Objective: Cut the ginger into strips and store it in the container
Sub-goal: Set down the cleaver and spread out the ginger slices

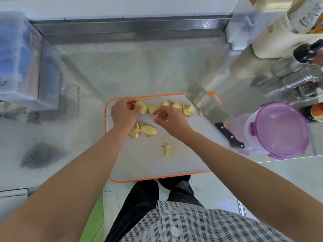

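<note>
I see the steel surface [132, 67] spread widest, and both my bare forearms reach in from the near edge, converging over the white, orange-rimmed cutting board [183, 154]. The container [279, 130], purple lid on, stands just off the board's right side. The cleaver [206, 105] lies flat across the board's far right corner, black handle pointing toward me. My left hand [125, 111] is bent at the wrist, thumb and fingers pinching a ginger slice [142, 106]. My right hand [172, 120] has its fingers curled, tips at the next slice [151, 109]; I cannot tell whether it grips. More ginger pieces [187, 110] line the far edge, a stack [148, 131] sits by my left wrist, and one scrap [166, 149] lies alone.
</note>
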